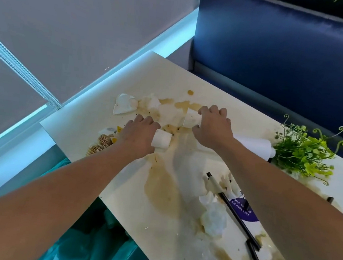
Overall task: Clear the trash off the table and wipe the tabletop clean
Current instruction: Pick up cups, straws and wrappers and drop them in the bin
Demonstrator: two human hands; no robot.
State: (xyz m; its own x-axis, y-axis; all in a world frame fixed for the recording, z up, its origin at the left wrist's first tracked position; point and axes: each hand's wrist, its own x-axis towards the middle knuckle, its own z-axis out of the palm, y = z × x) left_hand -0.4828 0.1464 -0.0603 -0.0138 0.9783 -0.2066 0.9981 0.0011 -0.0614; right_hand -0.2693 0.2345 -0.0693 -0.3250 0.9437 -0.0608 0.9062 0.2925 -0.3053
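trash-clearing is the step in hand: the left hand's (138, 137) grip is clamped on a small paper cup (162, 142), and the right hand's (212, 129) on a second cup (190, 119), both at mid-tabletop (161, 72) among brown spills (163, 187). next, i judge, both cups go to the teal bag (97, 242) below the left edge. crumpled tissues (214, 220), black straws (234, 211) and a plant (306, 155) crowd the right side, so wiping must wait.

Open tabletop (151, 69) beyond tissues (148, 103).
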